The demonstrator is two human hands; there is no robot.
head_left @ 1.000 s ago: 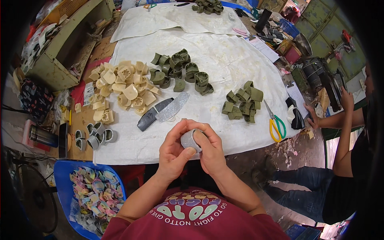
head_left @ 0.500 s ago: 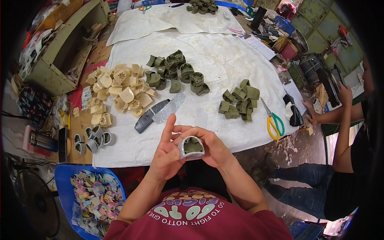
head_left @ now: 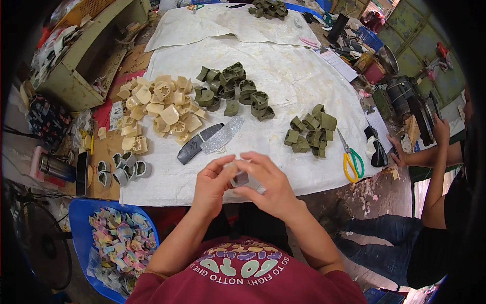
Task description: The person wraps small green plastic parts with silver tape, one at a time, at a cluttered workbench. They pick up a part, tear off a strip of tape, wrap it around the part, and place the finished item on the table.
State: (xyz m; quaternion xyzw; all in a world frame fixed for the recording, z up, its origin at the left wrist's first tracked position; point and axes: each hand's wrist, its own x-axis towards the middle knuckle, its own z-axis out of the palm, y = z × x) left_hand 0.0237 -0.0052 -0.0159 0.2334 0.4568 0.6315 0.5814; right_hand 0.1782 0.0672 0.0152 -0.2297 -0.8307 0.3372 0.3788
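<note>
My left hand [head_left: 211,183] pinches a small shoe heel [head_left: 242,178] between thumb and fingers, just off the near edge of the white cloth. Curved around its other side is my right hand [head_left: 271,183], thumb below and fingers above, closed on it as well. Fingers hide much of the heel, and only a greyish face shows. Beyond my hands lie strips of silver glitter material [head_left: 224,134] and a dark sheet [head_left: 196,144]. Several heels wrapped in silver [head_left: 121,175] stand at the left front.
Beige heels [head_left: 167,101] are heaped at left; olive heels [head_left: 230,81] sit mid-table, with more [head_left: 314,129] to the right. Scissors [head_left: 352,159] lie near the right edge. A blue bin [head_left: 76,223] of colourful scraps is at lower left. A co-worker's hand [head_left: 397,149] rests at right.
The heel has turned: its hollow olive opening faced me before and is now out of sight. My right fingers have shifted around it. The whole view has moved slightly.
</note>
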